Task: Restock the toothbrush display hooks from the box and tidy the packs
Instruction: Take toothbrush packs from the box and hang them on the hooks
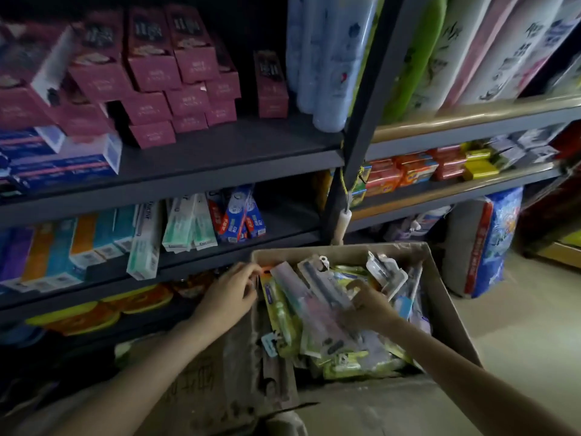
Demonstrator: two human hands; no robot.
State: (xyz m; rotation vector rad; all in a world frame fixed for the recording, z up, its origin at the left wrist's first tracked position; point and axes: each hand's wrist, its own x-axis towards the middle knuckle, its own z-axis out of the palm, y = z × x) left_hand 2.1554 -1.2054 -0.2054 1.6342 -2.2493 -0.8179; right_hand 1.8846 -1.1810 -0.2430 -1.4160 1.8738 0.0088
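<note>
Leftmost, the dark shelving (pixel 220 158) carries stacked maroon cartons (pixel 151 73) on the upper level and upright toothpaste boxes (pixel 144 240) on the level below. Just right of the lower shelf edge stands an open cardboard box (pixel 440 297), filled with a loose, overlapping pile of toothbrush packs (pixel 317 313) lying at mixed angles. The left hand (pixel 231 298) sits at the box's left wall, fingers curled, fingertips pinching the orange-tipped upper edge of a pack standing against that wall. The right hand (pixel 369 305) is inside the box on top of the pile, fingers bent around the end of a long clear blister pack (pixel 317 286); motion blur hides how firmly it grips. Farther right, a second shelf bay holds small red and yellow cartons (pixel 434 166), with a blue printed sack (pixel 493 243) on the floor.
</note>
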